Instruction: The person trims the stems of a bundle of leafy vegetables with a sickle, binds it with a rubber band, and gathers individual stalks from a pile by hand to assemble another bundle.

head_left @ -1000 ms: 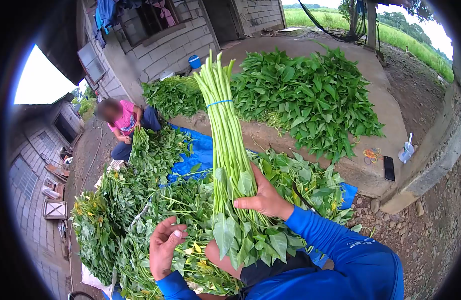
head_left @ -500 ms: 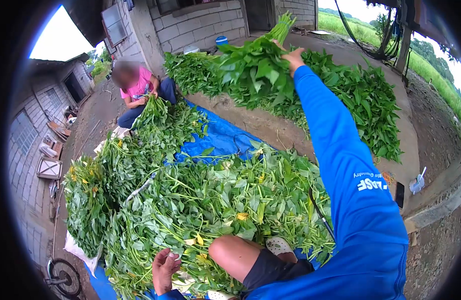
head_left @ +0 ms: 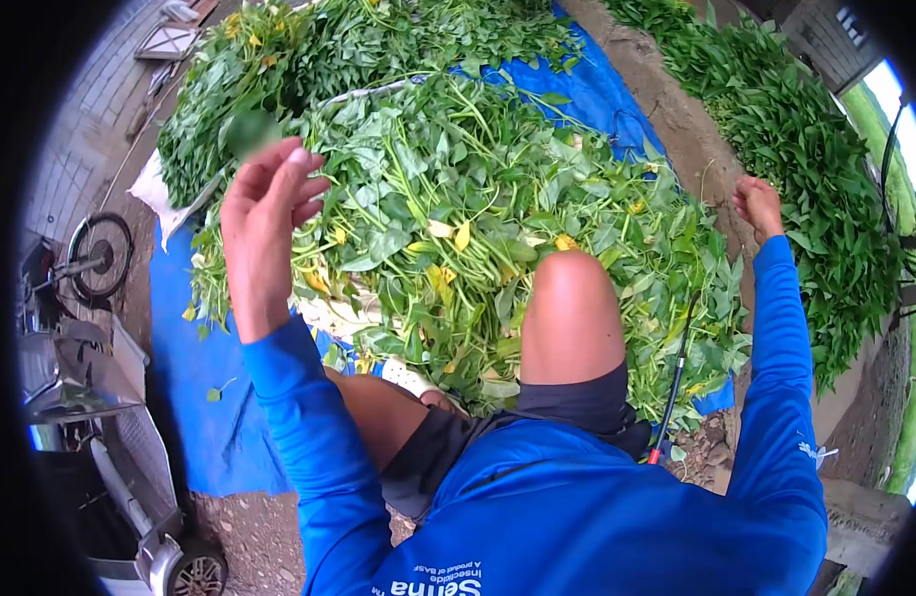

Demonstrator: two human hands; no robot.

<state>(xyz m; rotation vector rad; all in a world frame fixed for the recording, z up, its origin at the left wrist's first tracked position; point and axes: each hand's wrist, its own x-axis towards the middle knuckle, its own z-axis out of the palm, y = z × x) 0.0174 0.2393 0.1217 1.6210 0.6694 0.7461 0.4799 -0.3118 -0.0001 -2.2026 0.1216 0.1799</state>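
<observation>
Green stems [head_left: 408, 189] on blue tarp [head_left: 219, 417]: loose, apparently remaining. Leaf pile [head_left: 795, 149] beside ledge edge [head_left: 666, 104]: laid together, apparently done. Left hand [head_left: 264, 214], right hand [head_left: 760, 207]: part-curled, holding nothing visible.

Watching remotely on head cam, I'm seeing the L hand [head_left: 264, 233] hovering half-curled over the loose greens [head_left: 408, 189], while the R hand [head_left: 759, 207] is hanging w/ fingers bent nr the leafy pile [head_left: 800, 149] by the concrete edge [head_left: 661, 99]. Blue tarp [head_left: 219, 417] is showing under the greens, a bare knee [head_left: 574, 308] is poking up btwn the hands, & a spoked wheel [head_left: 100, 259] is standing far L.
</observation>
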